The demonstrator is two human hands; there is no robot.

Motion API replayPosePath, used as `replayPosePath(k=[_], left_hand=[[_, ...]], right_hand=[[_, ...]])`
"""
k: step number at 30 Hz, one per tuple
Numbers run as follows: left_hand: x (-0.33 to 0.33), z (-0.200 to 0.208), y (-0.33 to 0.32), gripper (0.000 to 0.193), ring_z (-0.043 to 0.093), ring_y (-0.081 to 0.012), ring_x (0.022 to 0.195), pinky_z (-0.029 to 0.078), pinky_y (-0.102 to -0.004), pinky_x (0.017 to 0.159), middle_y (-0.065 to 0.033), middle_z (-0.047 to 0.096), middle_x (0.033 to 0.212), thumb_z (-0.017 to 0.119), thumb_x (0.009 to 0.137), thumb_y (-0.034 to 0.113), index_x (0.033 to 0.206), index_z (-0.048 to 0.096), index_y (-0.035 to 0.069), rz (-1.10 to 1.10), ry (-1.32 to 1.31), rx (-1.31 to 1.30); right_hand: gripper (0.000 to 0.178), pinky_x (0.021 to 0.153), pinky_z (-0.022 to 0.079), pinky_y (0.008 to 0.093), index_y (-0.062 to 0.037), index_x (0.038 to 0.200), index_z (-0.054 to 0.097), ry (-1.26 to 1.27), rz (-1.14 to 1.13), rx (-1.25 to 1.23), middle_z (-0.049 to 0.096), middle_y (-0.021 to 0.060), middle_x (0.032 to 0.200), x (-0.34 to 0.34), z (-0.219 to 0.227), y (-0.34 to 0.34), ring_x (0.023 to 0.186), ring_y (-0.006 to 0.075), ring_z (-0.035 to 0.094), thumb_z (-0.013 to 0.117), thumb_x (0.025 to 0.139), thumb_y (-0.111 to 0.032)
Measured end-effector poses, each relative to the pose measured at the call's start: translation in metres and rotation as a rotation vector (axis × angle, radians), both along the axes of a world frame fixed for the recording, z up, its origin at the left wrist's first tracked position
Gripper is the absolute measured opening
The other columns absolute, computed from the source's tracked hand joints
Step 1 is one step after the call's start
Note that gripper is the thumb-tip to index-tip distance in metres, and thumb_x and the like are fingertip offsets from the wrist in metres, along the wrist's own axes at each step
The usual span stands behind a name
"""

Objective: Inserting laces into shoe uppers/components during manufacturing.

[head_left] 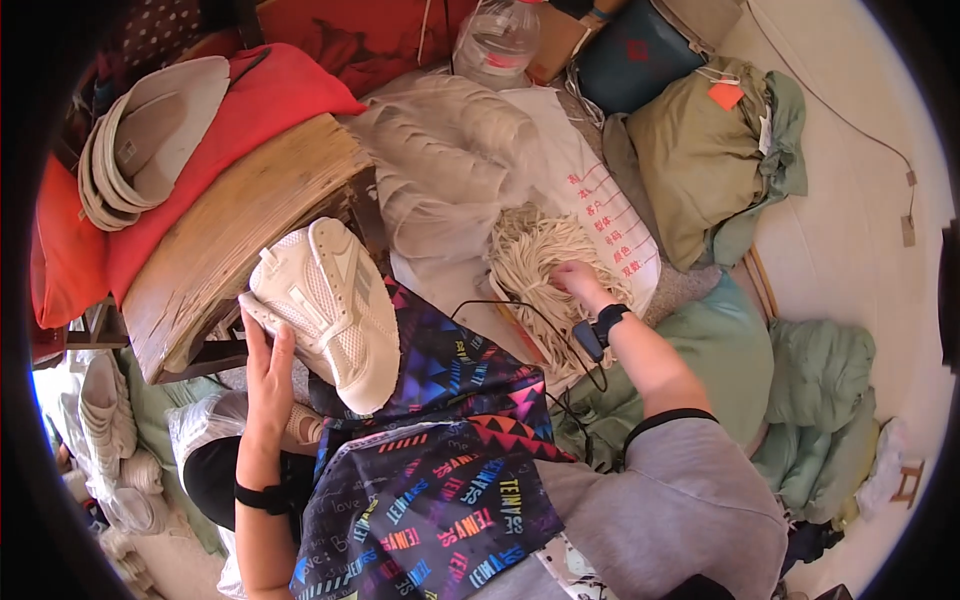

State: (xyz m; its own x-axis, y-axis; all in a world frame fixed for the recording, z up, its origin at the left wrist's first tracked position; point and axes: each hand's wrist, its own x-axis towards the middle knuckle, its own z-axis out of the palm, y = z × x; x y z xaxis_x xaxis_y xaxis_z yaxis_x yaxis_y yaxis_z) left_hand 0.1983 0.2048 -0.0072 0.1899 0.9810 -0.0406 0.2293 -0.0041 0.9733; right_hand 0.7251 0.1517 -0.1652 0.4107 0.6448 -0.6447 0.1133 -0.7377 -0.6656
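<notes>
In my left hand (268,372) is a cream sneaker (340,310), held by its edge with its toe pointing down toward my lap. The shoe has mesh panels, a grey side mark and an eyelet row on its flap. My right hand (577,281) is sunk into a big bundle of cream shoelaces (530,265), its fingers closed among the strands and partly hidden. A dark device (588,340) on my right wrist has a black cable running from it. My lap is covered by a dark apron (440,500) with bright lettering.
Beside the sneaker stands a worn wooden bench (250,215) with red cloth and stacked insoles (150,150). A white printed sack (590,165), a sheer pale bag (440,150) and a clear jug (495,40) are ahead. Green sacks (700,150) sit right; wrapped shoes (100,400) lie left.
</notes>
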Motion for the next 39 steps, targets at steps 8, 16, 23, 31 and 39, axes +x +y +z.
replayPosePath(k=[8,16,23,31,39], left_hand=[[0.0,0.002,-0.006,0.061,0.031,-0.0232,0.137,0.022,-0.0319,0.112,-0.0167,0.033,0.149,0.046,0.101,0.023,0.149,0.019,-0.004,0.005,0.03,-0.041],[0.0,0.003,-0.012,0.058,0.041,-0.0203,0.128,0.03,-0.0311,0.108,-0.0132,0.041,0.142,0.049,0.101,0.021,0.147,0.024,-0.003,0.064,-0.12,-0.136],[-0.011,0.003,-0.013,0.05,0.046,-0.0196,0.122,0.037,-0.0316,0.103,-0.0121,0.048,0.135,0.053,0.097,0.013,0.142,0.036,-0.003,0.109,-0.08,0.063],[0.047,0.108,-0.023,0.057,0.058,-0.0134,0.095,0.046,-0.0261,0.081,-0.0125,0.05,0.135,0.062,0.091,0.016,0.14,0.039,-0.001,-0.209,-0.49,0.033],[-0.002,0.096,-0.026,0.019,0.053,-0.005,0.072,0.044,-0.0201,0.065,0.0017,0.06,0.081,0.057,0.098,0.018,0.104,0.063,0.001,-0.233,-0.369,-0.249]], right_hand=[[0.023,0.075,0.05,0.0362,-0.0039,0.1,0.067,-0.598,0.295,0.047,0.068,0.0134,0.089,-0.026,-0.01,0.002,0.084,0.0271,0.065,0.059,0.08,-0.01],[0.018,0.082,0.05,0.0384,-0.0093,0.092,0.071,-0.979,0.928,0.128,0.066,0.0151,0.091,-0.042,0.047,0.007,0.09,0.0353,0.063,0.059,0.079,-0.013],[0.014,0.07,0.05,0.0305,-0.0071,0.089,0.068,0.046,0.829,0.097,0.064,0.002,0.075,-0.07,0.132,0.059,0.073,0.0126,0.061,0.067,0.086,-0.02],[0.013,0.066,0.047,0.0225,-0.0035,0.097,0.061,0.459,1.138,0.478,0.06,-0.0012,0.078,-0.256,0.294,0.074,0.071,0.0053,0.056,0.056,0.096,-0.015],[0.023,0.074,0.046,0.0265,-0.0027,0.104,0.066,0.361,1.36,0.488,0.064,0.0,0.085,-0.28,0.312,0.095,0.081,0.007,0.055,0.065,0.09,-0.021]])
